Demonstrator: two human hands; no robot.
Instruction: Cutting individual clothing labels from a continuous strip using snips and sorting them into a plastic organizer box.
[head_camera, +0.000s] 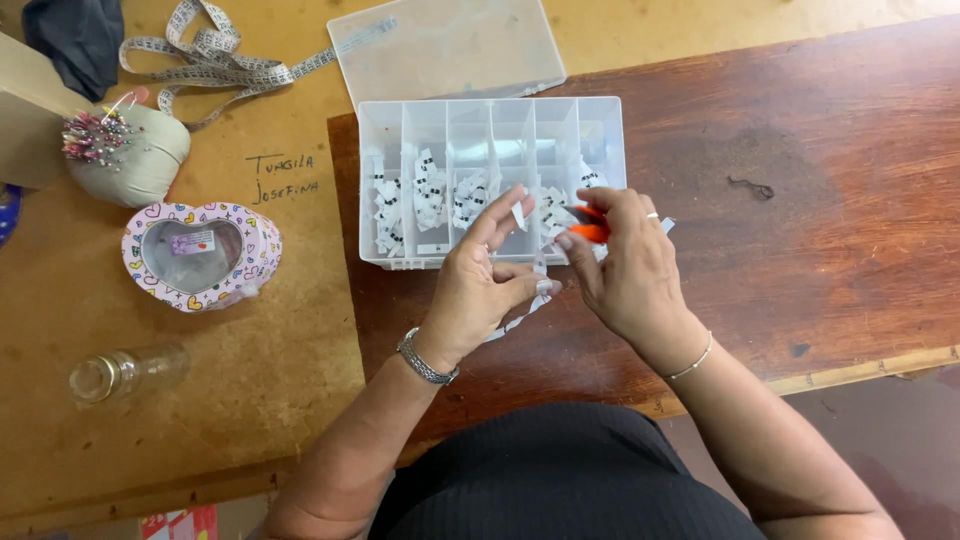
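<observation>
My left hand (482, 285) pinches a narrow white label strip (527, 306) that trails down toward me across the wood. A small cut white tag (518, 214) sits at its raised fingertips. My right hand (625, 265) grips small orange-handled scissors (590, 224) right beside the strip. Both hands hover at the front edge of a clear plastic compartment box (400, 128), whose dividers hold several small white tags with black marks.
The box's open lid (445, 45) lies behind it. On the left stand a heart-shaped patterned tin (201, 255), a pincushion full of pins (125, 150), a measuring tape (215, 55) and a small glass jar (125, 372). Dark wooden tabletop (800, 200) spreads to the right.
</observation>
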